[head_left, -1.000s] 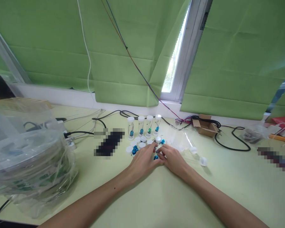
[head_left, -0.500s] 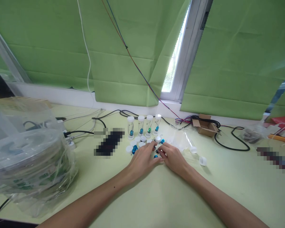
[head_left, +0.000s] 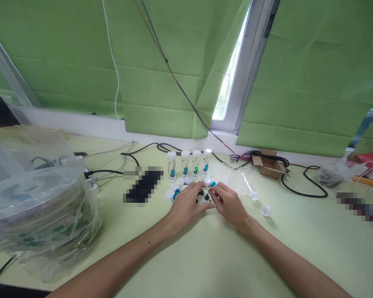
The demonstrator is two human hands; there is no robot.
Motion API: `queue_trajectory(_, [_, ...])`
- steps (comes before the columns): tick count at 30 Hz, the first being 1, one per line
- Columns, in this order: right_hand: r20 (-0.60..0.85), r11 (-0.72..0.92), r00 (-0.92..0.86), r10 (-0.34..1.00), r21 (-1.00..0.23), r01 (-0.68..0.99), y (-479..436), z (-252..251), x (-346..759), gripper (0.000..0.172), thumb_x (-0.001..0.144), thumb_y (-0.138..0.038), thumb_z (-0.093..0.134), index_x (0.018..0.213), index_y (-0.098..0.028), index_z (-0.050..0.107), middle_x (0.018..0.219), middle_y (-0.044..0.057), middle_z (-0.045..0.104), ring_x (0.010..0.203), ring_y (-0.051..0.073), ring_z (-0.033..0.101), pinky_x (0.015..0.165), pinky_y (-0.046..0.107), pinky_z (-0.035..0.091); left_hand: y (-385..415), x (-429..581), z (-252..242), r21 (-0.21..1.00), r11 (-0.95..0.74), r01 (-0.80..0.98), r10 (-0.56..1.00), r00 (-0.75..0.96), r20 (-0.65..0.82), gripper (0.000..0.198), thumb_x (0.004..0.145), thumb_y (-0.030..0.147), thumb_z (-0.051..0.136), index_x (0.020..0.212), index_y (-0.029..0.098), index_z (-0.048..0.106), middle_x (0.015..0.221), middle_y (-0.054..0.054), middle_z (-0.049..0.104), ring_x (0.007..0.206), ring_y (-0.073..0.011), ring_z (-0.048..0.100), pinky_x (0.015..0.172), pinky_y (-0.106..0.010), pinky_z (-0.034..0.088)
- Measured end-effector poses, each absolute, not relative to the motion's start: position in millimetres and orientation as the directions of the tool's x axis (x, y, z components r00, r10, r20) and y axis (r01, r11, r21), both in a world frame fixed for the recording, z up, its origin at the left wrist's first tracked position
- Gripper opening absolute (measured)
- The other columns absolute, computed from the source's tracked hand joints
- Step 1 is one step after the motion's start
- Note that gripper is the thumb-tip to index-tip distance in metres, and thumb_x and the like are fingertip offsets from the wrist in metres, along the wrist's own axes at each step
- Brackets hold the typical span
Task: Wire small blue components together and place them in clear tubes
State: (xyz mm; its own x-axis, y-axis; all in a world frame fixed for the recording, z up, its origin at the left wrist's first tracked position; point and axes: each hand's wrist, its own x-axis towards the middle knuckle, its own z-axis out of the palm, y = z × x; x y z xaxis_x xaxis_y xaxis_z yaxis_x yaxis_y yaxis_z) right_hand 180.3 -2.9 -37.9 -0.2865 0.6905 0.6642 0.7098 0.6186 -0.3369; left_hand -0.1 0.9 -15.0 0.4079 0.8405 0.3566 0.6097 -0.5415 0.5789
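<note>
My left hand rests low over a cluster of small parts, thumb stretched to the right and fingers apart. Close beside it, my right hand has its fingertips pinched together; what they hold, if anything, is too small to make out. Between the hands lies a small black part. A blue part with a thin bent wire is just beyond the right fingertips. Other blue parts and white caps lie left of and behind my left hand, partly covered by it.
Several upright clear tubes with coloured pieces inside stand behind the hands. A capped clear tube lies to the right, near a loose white cap. A bagged spool fills the left. A cardboard box and cables sit at the back.
My right fingertips have shifted slightly up and away from the black part, which now shows more fully. The blue part in front of the thumbs is now mostly covered. My left hand has barely moved.
</note>
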Motion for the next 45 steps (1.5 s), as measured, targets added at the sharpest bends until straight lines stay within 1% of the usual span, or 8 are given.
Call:
queue_trajectory(5, [0.719,0.643,-0.271,0.640,-0.309,0.701,-4.4,-36.6,179.3,0.018,0.098,-0.019,0.044,0.093,-0.019,0.062,0.084,0.006,0.060,0.066,0.015,0.057,0.060,0.026,0.046,2.6,0.1,-14.5,0.562,-0.546,0.622,0.838,0.399,0.373,0.034,0.080,0.040,0.067,0.109,0.025,0.060,0.111,-0.005,0.066,0.098,-0.0250,0.061,0.076,-0.033,0.044])
queue_trajectory(9, [0.741,0.650,-0.271,0.615,-0.281,0.706,-6.0,-35.5,178.4,0.020,0.099,-0.019,0.042,0.095,-0.019,0.061,0.083,0.005,0.060,0.066,0.015,0.057,0.059,0.025,0.045,2.7,1.4,-12.6,0.596,-0.537,0.597,0.844,0.368,0.391,0.022,0.087,0.038,0.056,0.101,0.022,0.064,0.101,-0.004,0.070,0.088,-0.0226,0.063,0.073,-0.032,0.045])
queue_trajectory(14, [0.762,0.653,-0.253,0.597,-0.277,0.705,-7.3,-33.2,178.3,0.019,0.099,-0.020,0.042,0.094,-0.020,0.060,0.080,0.004,0.058,0.064,0.014,0.055,0.057,0.025,0.043,3.5,3.5,-8.9,0.728,-0.490,0.480,0.864,0.378,0.332,0.038,0.094,0.042,0.040,0.092,0.019,0.070,0.083,-0.004,0.071,0.063,-0.0161,0.058,0.060,-0.030,0.044])
queue_trajectory(16, [0.762,0.651,-0.245,0.599,-0.285,0.704,-7.5,-32.9,178.5,0.017,0.099,-0.020,0.043,0.094,-0.020,0.059,0.080,0.004,0.058,0.063,0.013,0.055,0.057,0.024,0.042,4.9,3.8,-8.9,0.766,-0.475,0.433,0.865,0.387,0.318,0.039,0.094,0.041,0.039,0.093,0.019,0.071,0.085,-0.004,0.071,0.066,-0.0167,0.059,0.060,-0.030,0.045])
queue_trajectory(21, [0.754,0.622,-0.204,0.624,-0.322,0.713,-7.6,-34.0,178.9,0.012,0.096,-0.020,0.046,0.092,-0.020,0.058,0.079,0.003,0.060,0.055,0.011,0.052,0.052,0.024,0.040,6.4,3.9,-10.1,0.817,-0.457,0.351,0.869,0.374,0.325,0.032,0.090,0.037,0.047,0.099,0.020,0.072,0.097,-0.005,0.073,0.075,-0.0189,0.063,0.067,-0.030,0.049])
queue_trajectory(27, [0.745,0.608,-0.178,0.643,-0.355,0.710,-7.6,-35.3,178.0,0.010,0.093,-0.021,0.048,0.089,-0.020,0.057,0.078,0.002,0.064,0.050,0.010,0.052,0.051,0.024,0.040,4.5,4.4,-10.7,0.777,-0.482,0.405,0.862,0.379,0.336,0.030,0.089,0.033,0.046,0.093,0.020,0.073,0.085,-0.003,0.072,0.063,-0.0154,0.058,0.065,-0.030,0.048])
queue_trajectory(34, [0.734,0.602,-0.182,0.655,-0.360,0.712,-6.8,-37.1,178.4,0.009,0.092,-0.019,0.048,0.087,-0.020,0.056,0.078,0.002,0.065,0.053,0.011,0.054,0.053,0.024,0.040,4.2,4.8,-12.6,0.688,-0.567,0.453,0.817,0.416,0.399,0.028,0.090,0.025,0.045,0.088,0.022,0.073,0.079,-0.001,0.071,0.063,-0.0137,0.056,0.066,-0.027,0.044])
queue_trajectory(45, [0.716,0.597,-0.189,0.672,-0.373,0.710,-6.7,-38.0,178.4,0.008,0.092,-0.019,0.049,0.087,-0.020,0.055,0.078,0.002,0.065,0.055,0.011,0.056,0.054,0.024,0.041,2.5,3.5,-13.5,0.627,-0.608,0.487,0.790,0.446,0.421,0.028,0.088,0.020,0.045,0.089,0.023,0.072,0.075,0.000,0.071,0.061,-0.0136,0.055,0.063,-0.026,0.042])
